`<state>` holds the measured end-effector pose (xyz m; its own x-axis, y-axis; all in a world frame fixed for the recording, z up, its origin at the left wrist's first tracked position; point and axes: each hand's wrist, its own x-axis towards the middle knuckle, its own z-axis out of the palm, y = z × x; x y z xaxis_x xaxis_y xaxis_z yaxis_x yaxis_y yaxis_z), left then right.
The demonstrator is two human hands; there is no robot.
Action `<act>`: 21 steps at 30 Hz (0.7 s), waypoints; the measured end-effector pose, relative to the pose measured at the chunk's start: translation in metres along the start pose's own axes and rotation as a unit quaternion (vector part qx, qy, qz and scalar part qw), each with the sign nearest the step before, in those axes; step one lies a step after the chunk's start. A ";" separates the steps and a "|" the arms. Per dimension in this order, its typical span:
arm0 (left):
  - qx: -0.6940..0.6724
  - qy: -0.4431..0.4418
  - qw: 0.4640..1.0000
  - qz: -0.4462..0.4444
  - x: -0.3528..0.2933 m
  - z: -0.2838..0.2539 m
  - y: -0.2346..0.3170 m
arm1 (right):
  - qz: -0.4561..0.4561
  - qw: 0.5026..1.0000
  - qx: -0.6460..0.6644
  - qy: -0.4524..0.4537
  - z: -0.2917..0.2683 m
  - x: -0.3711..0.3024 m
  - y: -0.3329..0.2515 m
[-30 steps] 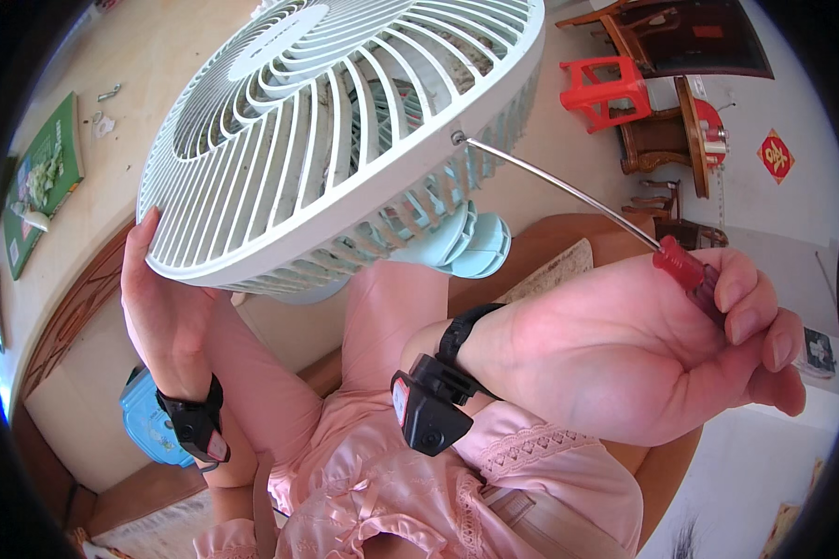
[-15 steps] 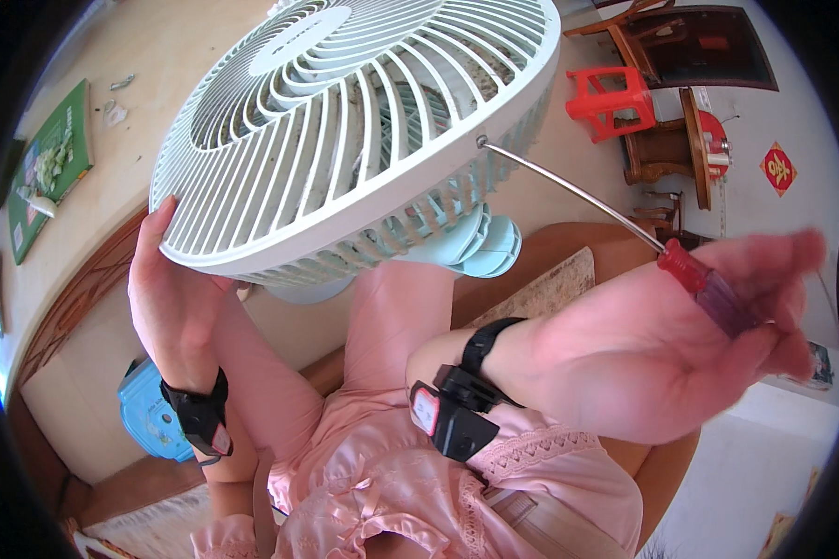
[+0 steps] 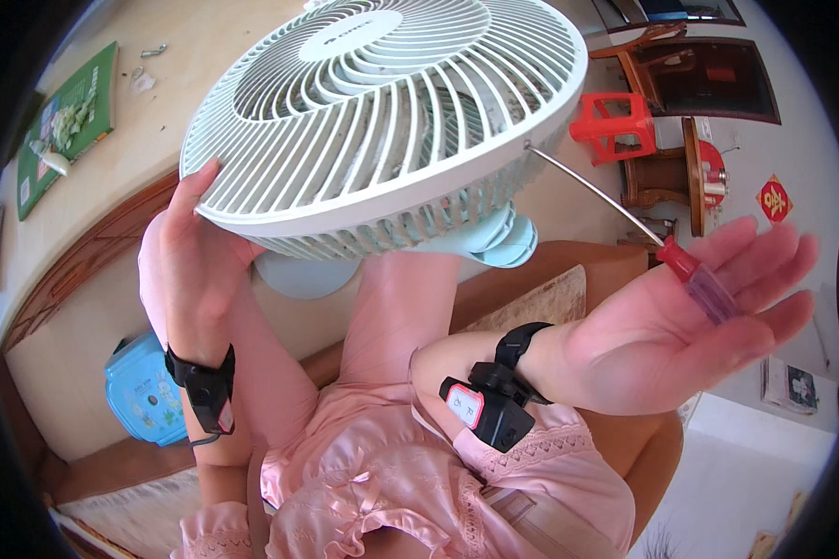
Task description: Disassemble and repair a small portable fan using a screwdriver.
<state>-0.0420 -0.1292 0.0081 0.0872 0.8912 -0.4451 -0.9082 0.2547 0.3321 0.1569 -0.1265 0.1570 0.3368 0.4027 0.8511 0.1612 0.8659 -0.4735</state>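
Observation:
A white and pale-blue electric fan (image 3: 345, 200) is tilted above my lap, its round slatted grille facing up with grey dust between the slats. My left hand (image 3: 191, 238) grips its left rim, thumb over the grille edge and the other fingers partly hidden beneath. At the rim's right side, the thin metal shaft of a screwdriver (image 3: 694, 270) meets a small hole; its handle is red and clear purple. That handle lies across the upturned palm of my right hand (image 3: 690, 321), whose fingers are stretched out and not wrapped around it.
A green picture book (image 3: 70, 130) and small metal bits lie on the wooden table (image 3: 158, 112) at left. Below it stands a blue plastic stool (image 3: 149, 391). A red stool (image 3: 615, 128) and wooden furniture (image 3: 662, 168) are at the far right. A brown seat (image 3: 587, 244) is behind my right arm.
My right hand's curled, blurred fingers have opened out, with the screwdriver still across them. The fan and my left hand appear slightly farther right and higher in view.

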 end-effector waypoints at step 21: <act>-0.037 0.092 0.995 0.024 -0.005 0.024 -0.006 | 0.179 0.945 0.263 0.072 0.000 0.011 0.008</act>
<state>-0.0270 -0.1261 0.0281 -0.0262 0.8163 -0.5770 -0.9380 0.1796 0.2966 0.1619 -0.1153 0.1625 0.4109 0.6859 0.6006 -0.4574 0.7250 -0.5150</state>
